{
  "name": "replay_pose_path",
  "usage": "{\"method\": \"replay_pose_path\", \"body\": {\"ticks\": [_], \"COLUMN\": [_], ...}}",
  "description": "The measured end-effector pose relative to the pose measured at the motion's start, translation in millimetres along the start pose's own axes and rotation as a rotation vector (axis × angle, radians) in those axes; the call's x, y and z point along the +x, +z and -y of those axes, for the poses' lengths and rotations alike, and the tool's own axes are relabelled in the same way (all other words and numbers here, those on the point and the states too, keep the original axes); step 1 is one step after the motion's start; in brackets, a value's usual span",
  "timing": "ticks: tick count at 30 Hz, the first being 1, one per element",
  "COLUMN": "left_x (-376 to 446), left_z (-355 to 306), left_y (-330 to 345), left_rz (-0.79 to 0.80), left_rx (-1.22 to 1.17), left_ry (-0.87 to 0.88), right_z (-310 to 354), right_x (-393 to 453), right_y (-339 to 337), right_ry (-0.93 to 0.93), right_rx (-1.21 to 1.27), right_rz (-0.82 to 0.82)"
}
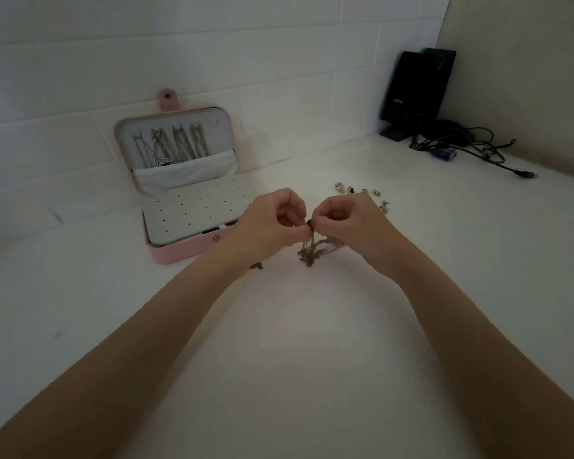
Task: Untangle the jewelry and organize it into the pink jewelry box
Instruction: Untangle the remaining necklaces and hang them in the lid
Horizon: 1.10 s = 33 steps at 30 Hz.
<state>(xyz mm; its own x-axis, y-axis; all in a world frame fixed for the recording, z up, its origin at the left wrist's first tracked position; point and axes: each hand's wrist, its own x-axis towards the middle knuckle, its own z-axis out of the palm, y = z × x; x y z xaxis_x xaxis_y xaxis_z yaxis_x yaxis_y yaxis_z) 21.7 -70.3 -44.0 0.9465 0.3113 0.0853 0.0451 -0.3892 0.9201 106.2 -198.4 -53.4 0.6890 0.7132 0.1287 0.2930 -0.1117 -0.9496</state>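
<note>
The person's left hand (272, 220) and right hand (345, 223) meet above the white tabletop (295, 359), fingers curled inward, thumb and fingertips of each pinching the top of a tangled clump of chains (312, 251). The clump hangs from the two pinches, and its lowest strands seem to touch the table, though the dim light makes that hard to settle. A small dark piece (257, 266) shows just under the left wrist; what it is cannot be told.

The pink jewelry box (179, 255) stands open to the left of the hands, just beside the left one, its lid propped against the white brick wall (80, 77). Inside the lid, several silver necklaces (173, 144) hang in a row from hooks, their lower ends tucked into a white fabric pocket (183, 175). The bottom half is covered by a white panel (189, 213) dotted with small holes. A snap tab (168, 100) sticks up from the lid's top edge.

Behind and to the right of the right hand, a scatter of small earrings (362, 191) lies on the table, apart from the clump. In the far right corner stands a black speaker (415, 87) bearing small pale lettering too blurred to read with confidence. Black cables (478, 147) and a blue connector (444, 155) trail beside its base.
</note>
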Motion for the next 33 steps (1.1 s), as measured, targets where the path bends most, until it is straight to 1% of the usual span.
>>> {"method": "replay_pose_path", "body": {"ticks": [8,11,14,16,18,20,22,24,26,28,33], "left_x": [1.1,-0.1,-1.3,-1.0,-0.4,0.3,0.3,-0.1,0.3,0.2,-0.3], "left_z": [2.4,1.3,0.4,0.1,1.1,2.3,2.8,3.0,3.6,3.7,3.8], "left_y": [2.0,0.5,-3.1,-4.8,-4.1,-2.9,-2.4,-4.0,-6.3,-8.6,-14.7], "left_rz": [0.006,-0.029,-0.039,-0.006,0.008,0.002,0.003,0.011,0.030,0.037,0.043], "left_rx": [0.004,-0.070,-0.205,-0.323,-0.409,-0.446,-0.392,-0.249,-0.142,-0.091,-0.058], "left_ry": [-0.024,-0.081,-0.168,-0.241,-0.323,-0.374,-0.354,-0.296,-0.235,-0.189,-0.136], "right_z": [-2.5,-0.6,1.1,1.3,1.0,0.4,-1.0,-1.7,-1.9,-1.5,-2.0], "right_x": [0.5,0.3,1.2,2.2,2.8,3.1,3.2,3.1,2.6,1.7,0.4], "right_y": [8.3,7.0,5.6,5.8,7.3,8.3,6.4,4.4,2.2,-0.5,-4.7], "right_ry": [0.041,0.016,-0.011,-0.054,-0.131,-0.184,-0.207,-0.200,-0.171,-0.146,-0.059], "right_rx": [0.080,0.095,0.081,0.019,-0.145,-0.293,-0.354,-0.360,-0.288,-0.194,0.046], "right_rz": [-0.022,-0.023,-0.051,-0.069,-0.063,-0.046,-0.031,-0.021,-0.021,-0.017,0.069]}}
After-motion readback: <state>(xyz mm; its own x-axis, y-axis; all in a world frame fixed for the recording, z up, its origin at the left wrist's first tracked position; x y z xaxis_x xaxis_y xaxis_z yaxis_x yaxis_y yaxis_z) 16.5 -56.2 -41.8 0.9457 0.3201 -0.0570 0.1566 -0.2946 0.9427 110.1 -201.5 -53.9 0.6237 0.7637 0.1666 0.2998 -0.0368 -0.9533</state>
